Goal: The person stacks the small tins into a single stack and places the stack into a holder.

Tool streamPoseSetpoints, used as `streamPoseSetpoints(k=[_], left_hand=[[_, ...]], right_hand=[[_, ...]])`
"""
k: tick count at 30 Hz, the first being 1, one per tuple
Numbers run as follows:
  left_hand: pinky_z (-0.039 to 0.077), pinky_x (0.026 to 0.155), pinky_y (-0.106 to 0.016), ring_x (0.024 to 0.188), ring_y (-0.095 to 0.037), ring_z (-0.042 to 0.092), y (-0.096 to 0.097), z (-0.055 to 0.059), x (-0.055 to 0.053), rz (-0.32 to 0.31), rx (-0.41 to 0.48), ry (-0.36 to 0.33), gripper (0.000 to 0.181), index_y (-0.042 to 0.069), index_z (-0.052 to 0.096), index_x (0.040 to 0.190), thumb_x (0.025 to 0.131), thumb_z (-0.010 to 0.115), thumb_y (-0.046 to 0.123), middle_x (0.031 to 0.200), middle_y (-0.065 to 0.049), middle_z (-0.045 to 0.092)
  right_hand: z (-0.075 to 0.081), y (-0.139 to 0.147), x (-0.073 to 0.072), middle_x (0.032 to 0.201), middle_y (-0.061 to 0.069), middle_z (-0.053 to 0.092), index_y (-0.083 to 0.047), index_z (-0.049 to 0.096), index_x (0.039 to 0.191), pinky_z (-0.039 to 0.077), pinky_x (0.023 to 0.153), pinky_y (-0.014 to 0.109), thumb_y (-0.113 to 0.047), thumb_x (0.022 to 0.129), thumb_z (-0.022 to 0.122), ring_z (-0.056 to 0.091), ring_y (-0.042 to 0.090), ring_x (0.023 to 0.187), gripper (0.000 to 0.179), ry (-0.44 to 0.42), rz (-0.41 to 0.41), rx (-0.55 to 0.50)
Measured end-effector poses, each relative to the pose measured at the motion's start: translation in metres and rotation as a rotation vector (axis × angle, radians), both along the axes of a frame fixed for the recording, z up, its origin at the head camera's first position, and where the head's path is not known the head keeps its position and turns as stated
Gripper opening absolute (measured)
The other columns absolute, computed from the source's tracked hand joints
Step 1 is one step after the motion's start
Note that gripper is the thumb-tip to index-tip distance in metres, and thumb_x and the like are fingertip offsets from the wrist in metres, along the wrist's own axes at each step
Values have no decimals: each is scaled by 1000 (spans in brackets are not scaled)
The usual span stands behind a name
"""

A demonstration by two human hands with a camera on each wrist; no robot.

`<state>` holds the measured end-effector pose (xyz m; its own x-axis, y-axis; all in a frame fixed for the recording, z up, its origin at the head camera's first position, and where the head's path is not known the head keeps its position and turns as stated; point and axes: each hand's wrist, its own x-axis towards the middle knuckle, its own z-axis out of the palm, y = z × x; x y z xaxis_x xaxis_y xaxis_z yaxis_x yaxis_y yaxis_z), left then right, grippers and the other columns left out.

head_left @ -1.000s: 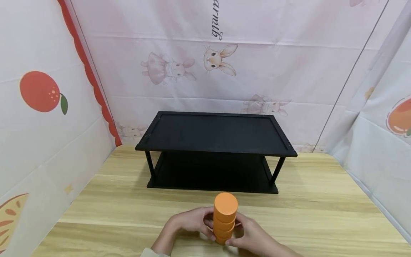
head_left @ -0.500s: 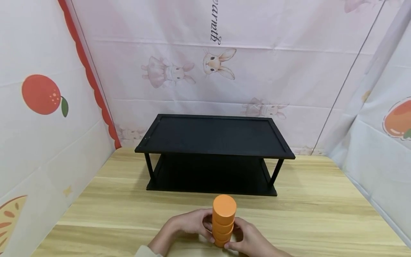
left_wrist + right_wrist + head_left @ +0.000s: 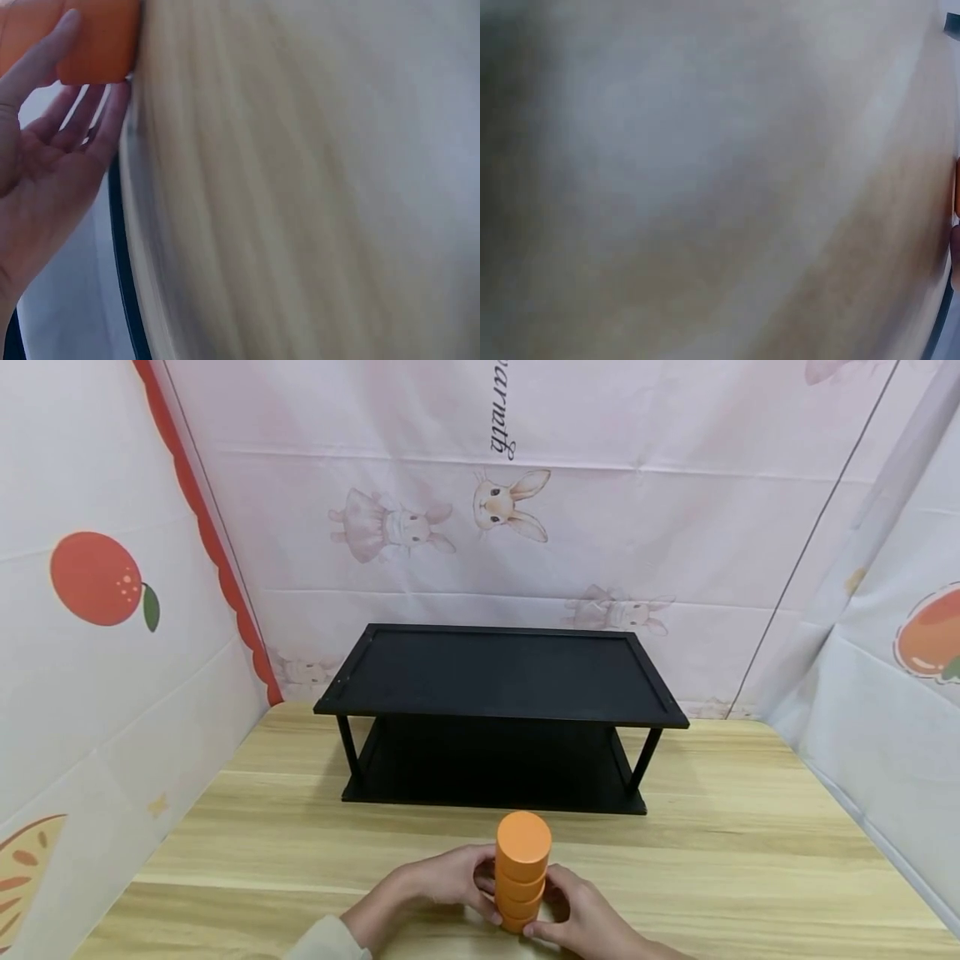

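An upright stack of several orange cylindrical blocks [image 3: 521,872] stands at the front middle of the wooden table, its layers slightly offset. My left hand [image 3: 452,877] holds it from the left, thumb at the lower front and fingers reaching behind. From the right, my right hand [image 3: 588,914] holds the lower part, with the thumb near the base. The left wrist view shows the left hand [image 3: 49,169] with its thumb on the orange blocks [image 3: 101,41]. Only a sliver of the right hand [image 3: 955,259] appears at the edge of the blurred right wrist view.
Behind the stack stands a black two-tier shelf [image 3: 498,677] with thin corner posts. The wooden table [image 3: 750,852] extends to both sides. Printed cloth [image 3: 420,427] hangs at the back and along both sides.
Both hands keep their hold on the orange stack, which stays in place. The left sleeve and forearm have shifted slightly left; the head view has shifted a little.
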<state>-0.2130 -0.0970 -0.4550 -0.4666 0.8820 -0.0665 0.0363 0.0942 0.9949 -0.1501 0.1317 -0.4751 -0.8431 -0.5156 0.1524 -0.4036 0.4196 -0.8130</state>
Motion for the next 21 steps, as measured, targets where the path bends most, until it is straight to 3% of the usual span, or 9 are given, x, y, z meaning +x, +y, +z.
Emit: streamPoseSetpoints(k=[9,14,21], left_hand=[[46,86,-27,100,-14,59,0,0,2,4,7,28,58,0,45,125,74,68,-15,116,-5,57],[46,87,-26,102,-13,58,0,1,3,13,-9,36,59,2,44,126,74,69,-13,117,-4,56],[45,87,-24,103,-12,57,0,2,6,35,-15,65,60,3,44,127,74,70,-11,116,-2,56]], right_hand=[[-1,0,-2,119,2,53,-11,46,127,48,85,29,-32,81,71,54,13,105,56,-22,60,-83],[0,0,-1,119,2,54,-10,47,126,48,85,26,-31,80,72,55,12,104,56,-86,44,-95],[3,0,-2,117,0,54,-10,49,124,48,84,26,-31,79,73,55,11,101,55,-100,22,-56]])
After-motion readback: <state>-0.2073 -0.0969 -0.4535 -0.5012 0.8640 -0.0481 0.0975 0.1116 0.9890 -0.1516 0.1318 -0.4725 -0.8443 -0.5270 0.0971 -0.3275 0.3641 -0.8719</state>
